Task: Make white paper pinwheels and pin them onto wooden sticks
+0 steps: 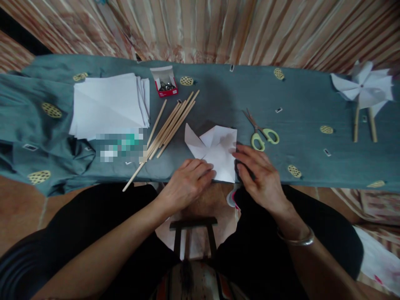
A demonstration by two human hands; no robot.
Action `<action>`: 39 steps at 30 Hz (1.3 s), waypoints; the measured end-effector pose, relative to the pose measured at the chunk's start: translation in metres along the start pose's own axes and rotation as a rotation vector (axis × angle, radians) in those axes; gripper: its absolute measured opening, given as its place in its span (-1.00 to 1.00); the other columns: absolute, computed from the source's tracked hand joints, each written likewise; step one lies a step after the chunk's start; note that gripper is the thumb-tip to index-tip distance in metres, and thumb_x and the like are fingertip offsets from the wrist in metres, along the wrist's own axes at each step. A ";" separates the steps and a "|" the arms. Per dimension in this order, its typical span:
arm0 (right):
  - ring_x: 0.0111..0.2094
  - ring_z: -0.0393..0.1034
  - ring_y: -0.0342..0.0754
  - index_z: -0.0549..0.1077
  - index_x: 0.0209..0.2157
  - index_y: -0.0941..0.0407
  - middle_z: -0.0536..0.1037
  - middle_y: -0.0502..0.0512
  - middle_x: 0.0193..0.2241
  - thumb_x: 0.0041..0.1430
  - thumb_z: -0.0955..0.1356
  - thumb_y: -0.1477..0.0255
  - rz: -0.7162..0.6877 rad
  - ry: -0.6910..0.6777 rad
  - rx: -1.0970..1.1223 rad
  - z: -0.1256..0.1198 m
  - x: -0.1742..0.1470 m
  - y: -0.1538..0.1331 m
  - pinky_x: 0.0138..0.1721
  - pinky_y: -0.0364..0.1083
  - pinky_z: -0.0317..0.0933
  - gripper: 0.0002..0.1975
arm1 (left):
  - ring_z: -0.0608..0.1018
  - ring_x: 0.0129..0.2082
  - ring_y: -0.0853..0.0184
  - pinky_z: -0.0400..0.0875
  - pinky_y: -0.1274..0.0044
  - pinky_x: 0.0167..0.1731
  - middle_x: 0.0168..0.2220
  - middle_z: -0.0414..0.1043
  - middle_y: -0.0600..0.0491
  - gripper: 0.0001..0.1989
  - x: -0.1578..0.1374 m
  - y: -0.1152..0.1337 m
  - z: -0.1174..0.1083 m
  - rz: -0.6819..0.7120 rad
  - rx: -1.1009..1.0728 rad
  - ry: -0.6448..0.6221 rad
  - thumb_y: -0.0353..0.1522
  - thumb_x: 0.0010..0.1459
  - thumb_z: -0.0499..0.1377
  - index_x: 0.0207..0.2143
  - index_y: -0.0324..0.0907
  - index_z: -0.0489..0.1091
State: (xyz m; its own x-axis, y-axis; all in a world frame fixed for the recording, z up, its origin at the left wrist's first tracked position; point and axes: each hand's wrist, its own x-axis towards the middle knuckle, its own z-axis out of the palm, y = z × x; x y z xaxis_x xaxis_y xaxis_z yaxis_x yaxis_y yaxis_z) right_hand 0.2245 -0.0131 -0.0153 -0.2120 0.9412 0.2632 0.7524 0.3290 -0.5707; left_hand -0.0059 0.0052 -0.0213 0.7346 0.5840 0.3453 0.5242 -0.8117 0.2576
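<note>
A partly folded white paper pinwheel [223, 160] lies in front of me near the table's front edge, its upper and left blades lifted. My left hand [190, 179] grips its lower left part, the fingers pressed together over a fold. At the right edge of the paper is my right hand [259, 173], its fingers apart and the fingertips touching the edge. Just beyond that hand lies a pair of scissors [258, 129] with light green handles, blades pointing away. Several wooden sticks [171, 125] lie in a loose bundle left of the paper.
A stack of white paper [106, 104] lies at the left. Behind the sticks stands an open red box [167, 87] of small metal pieces. Finished pinwheels [362, 85] on sticks lie far right. A green patterned cloth [306, 108] covers the table; a blurred patch hides something beside the stack.
</note>
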 end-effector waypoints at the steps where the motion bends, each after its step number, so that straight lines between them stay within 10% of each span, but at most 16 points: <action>1: 0.14 0.35 0.13 0.48 0.01 0.06 0.49 0.20 0.10 0.26 0.25 0.52 -0.043 -0.038 0.013 0.001 -0.001 0.000 0.15 0.24 0.26 -0.67 | 0.50 -0.17 0.23 0.43 0.40 -0.22 -0.14 0.53 -0.07 -0.86 0.000 -0.001 0.000 0.003 0.006 -0.007 -0.45 0.28 0.11 -0.13 -0.25 0.41; 13: 0.24 0.24 0.12 0.49 0.02 -0.01 0.38 0.13 0.21 0.14 0.36 0.53 0.081 -0.292 0.325 -0.009 0.002 0.004 0.22 0.25 0.16 -0.61 | 0.52 -0.19 0.27 0.54 0.44 -0.18 -0.17 0.53 -0.08 -0.83 -0.004 -0.001 -0.005 -0.051 -0.085 -0.024 -0.50 0.26 0.11 -0.12 -0.32 0.41; 22: 0.04 0.45 0.07 0.59 -0.29 -0.02 0.58 0.08 -0.03 0.16 0.42 0.40 0.139 -0.188 0.473 0.004 0.014 -0.002 0.08 0.18 0.33 -0.91 | 0.52 -0.17 0.26 0.55 0.42 -0.19 -0.16 0.53 -0.08 -0.85 -0.004 0.002 -0.005 -0.040 -0.062 -0.035 -0.47 0.28 0.09 -0.14 -0.28 0.42; 39: -0.29 0.52 -0.05 0.52 -0.15 0.05 0.61 0.03 -0.30 0.14 0.42 0.42 0.256 -0.086 0.255 0.025 0.029 -0.018 -0.16 -0.02 0.43 -0.80 | 0.55 -0.10 0.22 0.54 0.37 -0.08 -0.10 0.53 -0.12 -0.73 -0.008 0.002 -0.007 -0.073 -0.161 -0.006 -0.51 0.29 0.03 0.04 -0.31 0.30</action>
State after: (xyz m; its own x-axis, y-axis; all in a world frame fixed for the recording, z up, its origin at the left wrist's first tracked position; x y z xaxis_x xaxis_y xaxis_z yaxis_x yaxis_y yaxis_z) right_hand 0.1897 0.0102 -0.0169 -0.0964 0.9950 0.0264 0.6103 0.0801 -0.7881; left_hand -0.0139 -0.0013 -0.0168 0.6996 0.6413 0.3151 0.5012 -0.7547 0.4233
